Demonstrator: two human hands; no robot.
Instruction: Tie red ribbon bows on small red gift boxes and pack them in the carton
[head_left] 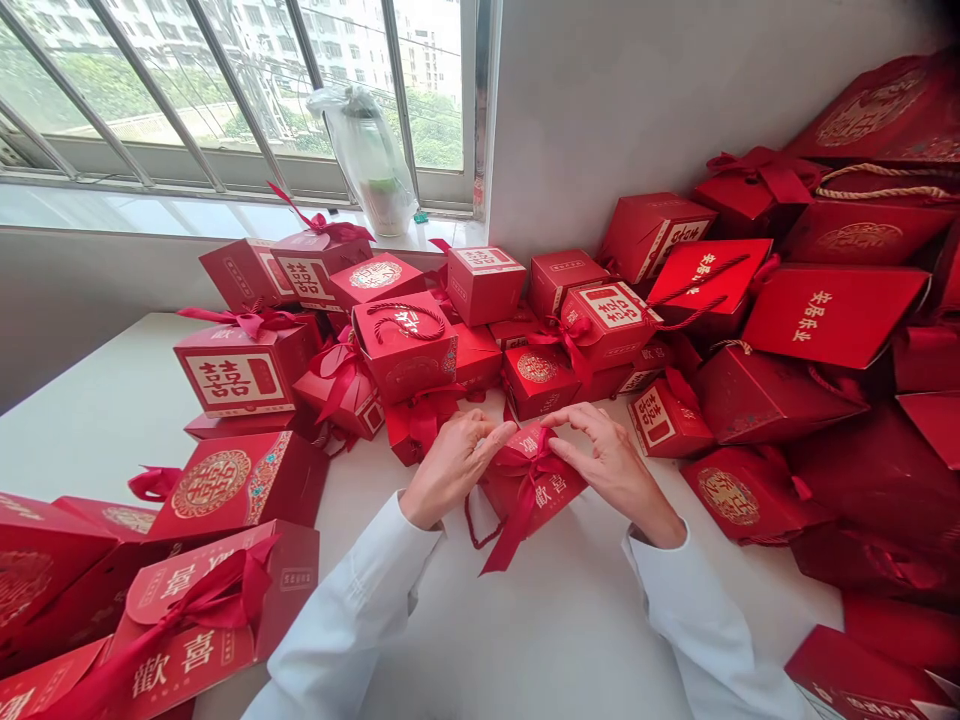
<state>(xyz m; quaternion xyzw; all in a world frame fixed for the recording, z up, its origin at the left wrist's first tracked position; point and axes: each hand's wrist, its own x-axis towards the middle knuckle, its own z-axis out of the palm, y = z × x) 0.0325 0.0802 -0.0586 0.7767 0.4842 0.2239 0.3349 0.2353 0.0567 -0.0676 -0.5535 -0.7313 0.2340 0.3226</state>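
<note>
A small red gift box (pixel 561 497) with white lettering rests on the white table in front of me. Across its top runs a red ribbon (pixel 526 508) tied in a bow, one tail hanging over the near side. My left hand (pixel 459 462) is at the bow's left side, thumb and fingers closed on the ribbon's left loop. On the other side my right hand (pixel 609 462) pinches the ribbon's right loop between thumb and index finger. Both sets of fingertips partly hide the bow. A twisted red cord handle (pixel 480 530) hangs from the box's left side.
Red gift boxes (pixel 238 368) stand in a cluster along the wall. A larger ribboned box (pixel 289 600) lies at lower left. More boxes (pixel 829 312) pile up at right. A plastic-wrapped container (pixel 375 170) stands on the windowsill (pixel 247 215) by the barred window.
</note>
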